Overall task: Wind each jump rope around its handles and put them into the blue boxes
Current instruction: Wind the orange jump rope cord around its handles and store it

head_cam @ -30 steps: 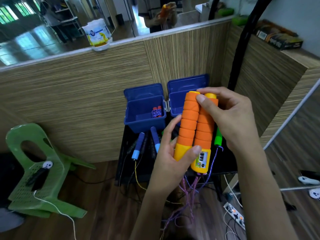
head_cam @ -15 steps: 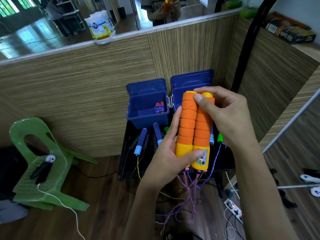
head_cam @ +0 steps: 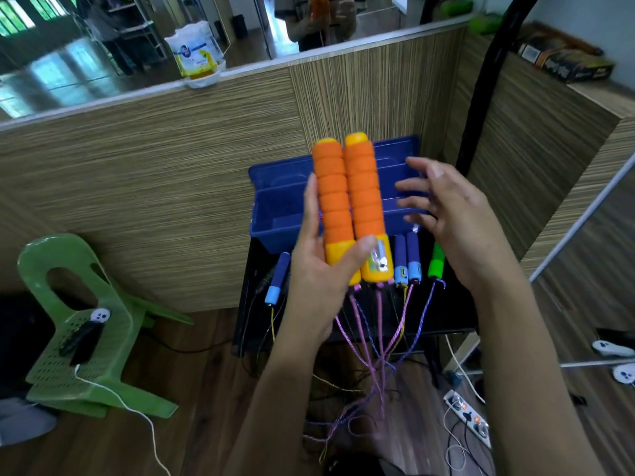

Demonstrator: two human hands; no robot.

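While orange handles [head_cam: 350, 207] block blue box [head_cam: 275, 204].

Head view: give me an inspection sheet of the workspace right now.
Surface: black table against the wood-pattern wall.
Job's things: orange handles side by side, pink rope hanging unwound; blue box open behind; blue handles and green handle on the table.
Clutter: nothing seen on the table.
Hands: left hand grips the orange handles; right hand open, apart from them.
Cables: power strip and wires on the floor.
Surroundings: green chair, mirror above.
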